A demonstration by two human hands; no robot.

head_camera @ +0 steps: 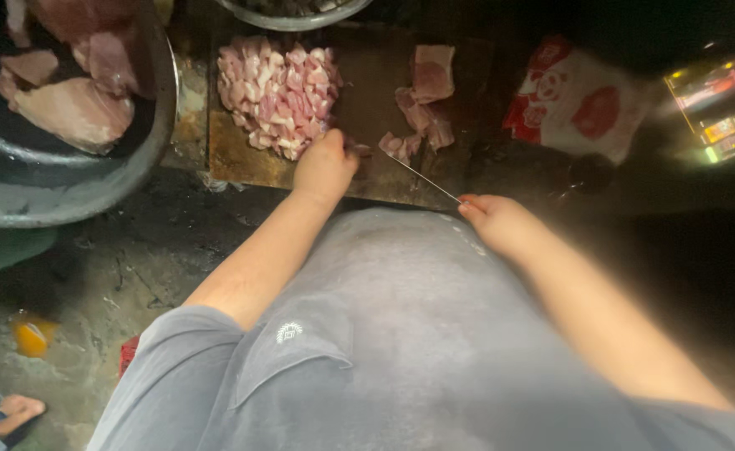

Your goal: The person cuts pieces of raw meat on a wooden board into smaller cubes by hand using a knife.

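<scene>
Pink raw meat lay cut on one dark wooden board (242, 154) while two bare hands worked at its near edge.

The left hand (324, 167) was curled shut, knuckles up, against the near side of one heap of diced meat (277, 96) (whether it pinched a cube could not be told). The right hand (501, 224) gripped the handle of one knife (421, 177), its thin blade slanting up to a smaller cluster of uncut meat strips (421, 104) mid-board. One large metal basin (75, 179) at far left held roughly four big slabs (71, 108). One red-and-white printed bag (576, 100) lay right of the board.
</scene>
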